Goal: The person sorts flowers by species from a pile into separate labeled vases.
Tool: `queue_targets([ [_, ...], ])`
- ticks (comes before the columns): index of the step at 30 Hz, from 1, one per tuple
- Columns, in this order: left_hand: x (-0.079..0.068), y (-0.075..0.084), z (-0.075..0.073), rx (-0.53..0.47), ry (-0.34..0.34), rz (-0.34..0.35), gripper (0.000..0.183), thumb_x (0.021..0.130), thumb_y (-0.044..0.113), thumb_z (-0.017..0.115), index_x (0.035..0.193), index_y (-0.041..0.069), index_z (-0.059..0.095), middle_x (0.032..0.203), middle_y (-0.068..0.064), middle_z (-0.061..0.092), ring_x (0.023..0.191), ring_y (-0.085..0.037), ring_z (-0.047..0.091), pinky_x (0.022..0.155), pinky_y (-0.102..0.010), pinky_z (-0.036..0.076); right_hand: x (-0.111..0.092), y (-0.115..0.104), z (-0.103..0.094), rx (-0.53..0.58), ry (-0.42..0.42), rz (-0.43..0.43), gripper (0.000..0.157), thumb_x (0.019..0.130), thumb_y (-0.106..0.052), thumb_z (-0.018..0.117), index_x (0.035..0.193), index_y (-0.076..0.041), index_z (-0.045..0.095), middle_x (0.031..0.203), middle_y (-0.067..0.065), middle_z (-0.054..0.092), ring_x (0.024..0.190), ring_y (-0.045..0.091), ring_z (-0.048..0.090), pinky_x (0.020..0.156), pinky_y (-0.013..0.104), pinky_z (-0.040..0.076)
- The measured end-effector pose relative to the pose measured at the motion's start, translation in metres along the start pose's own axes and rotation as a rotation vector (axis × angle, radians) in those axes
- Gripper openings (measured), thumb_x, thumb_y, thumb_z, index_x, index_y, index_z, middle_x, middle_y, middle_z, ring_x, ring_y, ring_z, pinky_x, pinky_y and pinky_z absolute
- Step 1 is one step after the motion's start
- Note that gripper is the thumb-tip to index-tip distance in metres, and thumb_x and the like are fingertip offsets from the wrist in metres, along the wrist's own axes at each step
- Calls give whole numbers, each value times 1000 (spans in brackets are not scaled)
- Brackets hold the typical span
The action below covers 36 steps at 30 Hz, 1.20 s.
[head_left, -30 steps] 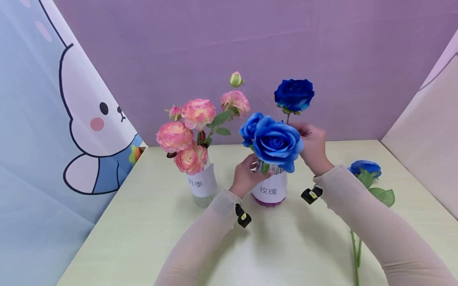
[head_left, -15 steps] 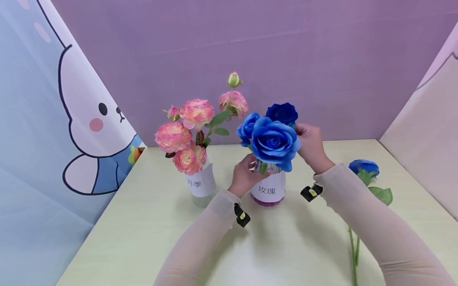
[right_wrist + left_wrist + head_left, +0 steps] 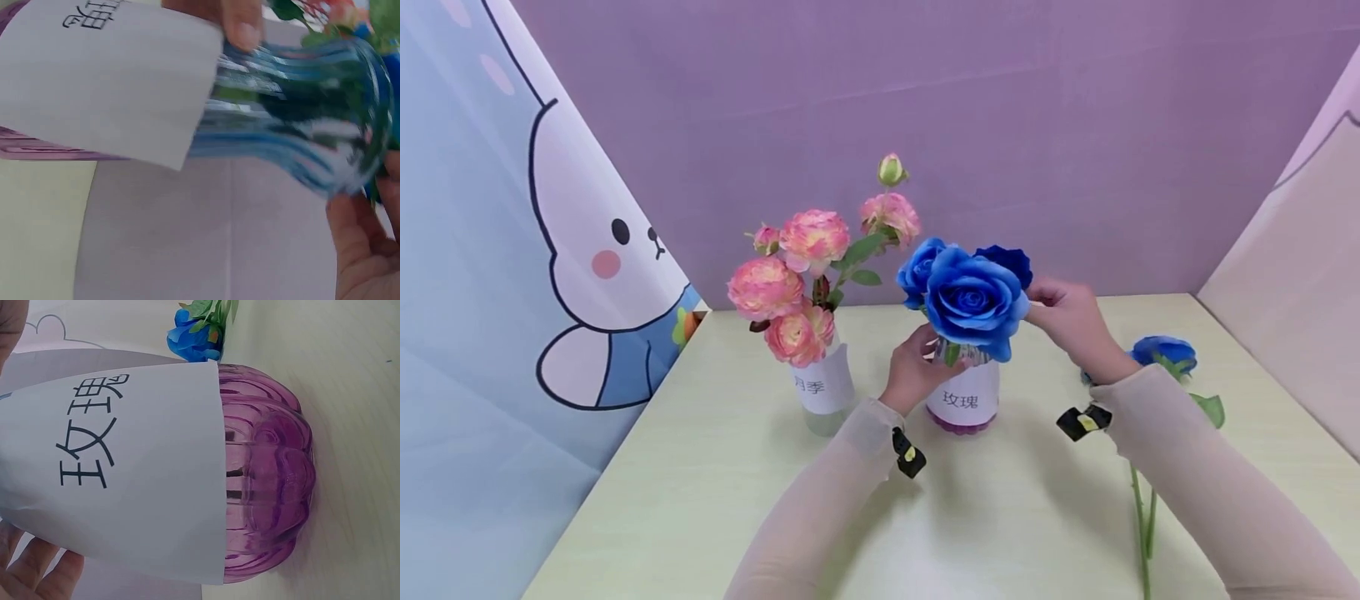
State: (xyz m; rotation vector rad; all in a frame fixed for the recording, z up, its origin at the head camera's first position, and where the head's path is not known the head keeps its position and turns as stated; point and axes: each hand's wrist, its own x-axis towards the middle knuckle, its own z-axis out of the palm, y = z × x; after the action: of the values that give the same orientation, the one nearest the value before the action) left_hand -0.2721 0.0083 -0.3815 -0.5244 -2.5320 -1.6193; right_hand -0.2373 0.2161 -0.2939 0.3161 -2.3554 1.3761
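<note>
A clear vase with a purple base (image 3: 269,475) and a white paper label (image 3: 961,402) stands upright on the table. My left hand (image 3: 913,371) grips its neck, thumb and fingers on opposite sides. Blue roses fill its mouth, with a large one (image 3: 976,300) facing me. A darker blue rose (image 3: 1009,262) sits behind them, partly hidden. My right hand (image 3: 1071,321) is at the vase's right side; its fingertips appear to pinch the dark rose just below the bloom. The right wrist view shows these fingers (image 3: 353,231) beside the glass rim (image 3: 375,106), with a bit of green between them.
Left of it, another labelled vase (image 3: 823,417) holds several pink flowers (image 3: 767,287). A blue rose (image 3: 1168,352) with long green stems lies on the table (image 3: 700,500) at right, partly behind my right sleeve. A purple backdrop (image 3: 1075,125) closes the far side.
The dark blue rose has come down from well above the vase to the level of the other blooms. My right hand has lowered and shifted right. My left hand stays on the vase.
</note>
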Motion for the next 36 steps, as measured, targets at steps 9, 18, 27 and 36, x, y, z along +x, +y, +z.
queue_targets([
  [9,1,-2,-1,-12,5,15,59,80,26,79,132,14,54,128,-6,61,114,-29,60,90,-40,52,-8,18,-28,11,-263,186,38,96,-22,59,121,6,60,115,14,66,88,3,64,84,26,53],
  [18,2,-3,-1,-19,-1,3,61,80,27,79,134,16,54,129,-5,61,114,-29,59,89,-41,52,-21,53,-66,-41,-474,317,53,98,-30,54,136,6,44,120,22,61,95,13,65,79,29,55],
  [27,0,-1,2,-3,4,2,58,80,27,79,132,15,55,128,-5,61,114,-30,60,89,-41,52,-57,99,-112,-25,-555,404,55,102,-23,48,139,14,32,121,29,58,95,18,64,80,44,56],
  [36,-1,-1,1,-15,-5,5,59,81,28,78,133,15,53,130,-6,60,117,-31,58,90,-43,52,-101,119,-87,-315,-520,509,57,88,-21,67,127,16,46,91,11,67,71,19,60,52,34,53],
])
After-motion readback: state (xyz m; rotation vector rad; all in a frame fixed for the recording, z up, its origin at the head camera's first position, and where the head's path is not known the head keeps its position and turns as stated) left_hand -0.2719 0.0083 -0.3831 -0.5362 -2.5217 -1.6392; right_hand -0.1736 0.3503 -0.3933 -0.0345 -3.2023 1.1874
